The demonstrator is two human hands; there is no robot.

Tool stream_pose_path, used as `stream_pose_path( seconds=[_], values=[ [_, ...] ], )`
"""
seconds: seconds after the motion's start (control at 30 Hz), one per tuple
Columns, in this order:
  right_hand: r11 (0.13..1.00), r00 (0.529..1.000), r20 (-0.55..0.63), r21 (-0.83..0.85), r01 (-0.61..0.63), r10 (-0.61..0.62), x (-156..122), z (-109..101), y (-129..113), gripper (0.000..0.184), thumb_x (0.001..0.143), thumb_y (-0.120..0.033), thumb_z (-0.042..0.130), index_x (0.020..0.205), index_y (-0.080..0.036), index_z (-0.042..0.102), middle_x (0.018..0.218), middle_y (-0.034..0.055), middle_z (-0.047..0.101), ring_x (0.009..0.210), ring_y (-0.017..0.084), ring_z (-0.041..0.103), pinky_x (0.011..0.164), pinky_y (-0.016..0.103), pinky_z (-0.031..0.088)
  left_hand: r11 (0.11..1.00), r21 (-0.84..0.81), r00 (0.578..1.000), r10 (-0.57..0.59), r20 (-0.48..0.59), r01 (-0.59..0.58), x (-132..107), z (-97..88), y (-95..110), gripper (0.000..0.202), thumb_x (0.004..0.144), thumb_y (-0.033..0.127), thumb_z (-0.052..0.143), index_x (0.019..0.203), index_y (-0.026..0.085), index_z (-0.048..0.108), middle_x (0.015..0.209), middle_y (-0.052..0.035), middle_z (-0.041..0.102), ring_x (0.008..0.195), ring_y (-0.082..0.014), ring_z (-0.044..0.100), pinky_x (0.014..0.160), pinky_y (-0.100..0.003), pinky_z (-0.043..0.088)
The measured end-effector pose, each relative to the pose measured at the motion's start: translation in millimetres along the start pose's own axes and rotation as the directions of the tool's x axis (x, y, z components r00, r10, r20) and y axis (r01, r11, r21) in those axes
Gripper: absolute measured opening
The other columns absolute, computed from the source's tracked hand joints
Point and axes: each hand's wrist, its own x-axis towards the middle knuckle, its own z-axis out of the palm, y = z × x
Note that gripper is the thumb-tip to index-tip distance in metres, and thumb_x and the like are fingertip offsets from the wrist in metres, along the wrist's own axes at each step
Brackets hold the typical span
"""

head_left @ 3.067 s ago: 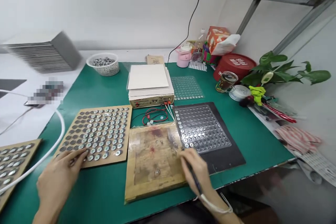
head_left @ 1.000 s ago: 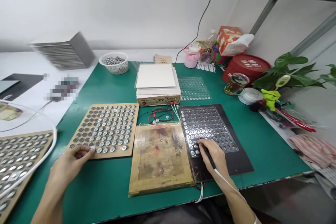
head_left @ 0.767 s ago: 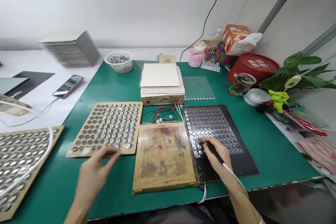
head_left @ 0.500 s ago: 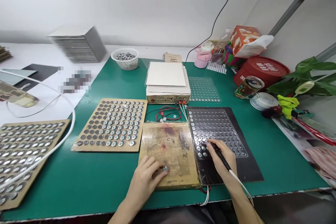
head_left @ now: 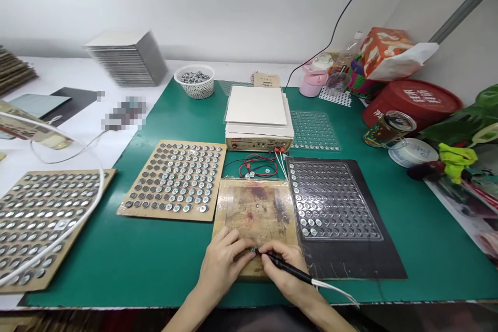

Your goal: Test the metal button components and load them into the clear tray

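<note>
Over the worn wooden block [head_left: 241, 202], my left hand [head_left: 223, 259] pinches a small round metal component [head_left: 254, 249] between thumb and forefinger. My right hand [head_left: 286, 275] is closed around a black test probe [head_left: 293, 271] with white wires at its back end. The probe's tip is at the component, partly hidden by fingers; contact cannot be made out. Right of the block, a clear plastic tray [head_left: 338, 240] on a black board [head_left: 358, 259] holds several similar components along its left and front. A brown board [head_left: 128, 208] with rows of such components lies on the left.
Behind the block stands a test instrument [head_left: 259, 143] with white sheets [head_left: 257, 106] on top and red leads [head_left: 268, 156] in front. Another loaded board [head_left: 39, 282] lies far left, crossed by a white cable [head_left: 101, 181]. A white basket [head_left: 200, 91] of metal parts stands behind.
My right hand and the probe have moved left, from the plastic tray to the component in my left hand. Another component now shows in the tray's front rows. The view has shifted slightly.
</note>
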Motion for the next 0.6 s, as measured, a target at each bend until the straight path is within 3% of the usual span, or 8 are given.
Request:
stream_pose_path(
  seconds=[0.2,0.3,0.4,0.47,0.6],
  values=[
    [0.997,0.998,0.061,-0.076,-0.027,0.032,1.8,-1.2,-5.1,0.020,0.080,-0.023,0.048,0.070,-0.017,0.064,0.061,0.0003,0.062,0.057,0.014,0.059,0.054,0.021,0.040,0.999,-0.016,0.999,-0.034,-0.012,0.034,-1.2,3.4,4.8,0.008,0.087,0.027,0.062,0.087,0.023,0.070,0.073,-0.0015,0.060,0.072,-0.0171,0.051,0.061,-0.027,0.043],
    [0.992,0.996,0.087,-0.128,-0.019,0.030,4.2,-0.7,-2.7,0.020,0.081,-0.024,0.048,0.068,-0.017,0.061,0.059,-0.0006,0.059,0.055,0.014,0.058,0.053,0.021,0.039,0.999,-0.039,0.999,-0.037,-0.003,0.037,2.2,-4.9,6.9,0.005,0.085,0.025,0.064,0.086,0.023,0.069,0.074,-0.0011,0.061,0.074,-0.0165,0.053,0.062,-0.026,0.044],
    [0.993,0.996,0.085,-0.117,-0.002,0.012,5.7,-0.4,4.5,0.022,0.082,-0.027,0.048,0.067,-0.017,0.061,0.057,-0.0007,0.058,0.052,0.014,0.056,0.050,0.021,0.037,0.998,-0.010,0.998,-0.057,-0.022,0.057,9.3,-36.8,-9.6,0.011,0.089,0.026,0.059,0.085,0.021,0.068,0.078,-0.0019,0.063,0.078,-0.0165,0.055,0.067,-0.027,0.045],
    [0.995,0.997,0.071,-0.100,-0.008,0.015,5.2,-0.6,7.3,0.023,0.082,-0.028,0.049,0.069,-0.017,0.063,0.056,-0.0006,0.058,0.051,0.014,0.056,0.049,0.021,0.036,0.983,0.101,0.983,-0.138,-0.125,0.151,12.5,-68.6,-34.5,0.017,0.092,0.028,0.053,0.086,0.020,0.067,0.083,-0.0034,0.066,0.082,-0.0178,0.056,0.072,-0.029,0.046],
    [0.998,0.998,0.060,-0.063,-0.010,0.014,2.7,-0.1,3.5,0.023,0.082,-0.029,0.048,0.072,-0.016,0.065,0.059,0.0004,0.060,0.053,0.014,0.057,0.051,0.021,0.036,0.817,0.364,0.880,-0.329,-0.343,0.447,13.5,-120.3,-99.0,0.025,0.091,0.034,0.048,0.091,0.018,0.068,0.091,-0.0062,0.067,0.087,-0.0224,0.057,0.074,-0.032,0.043]
  ],
)
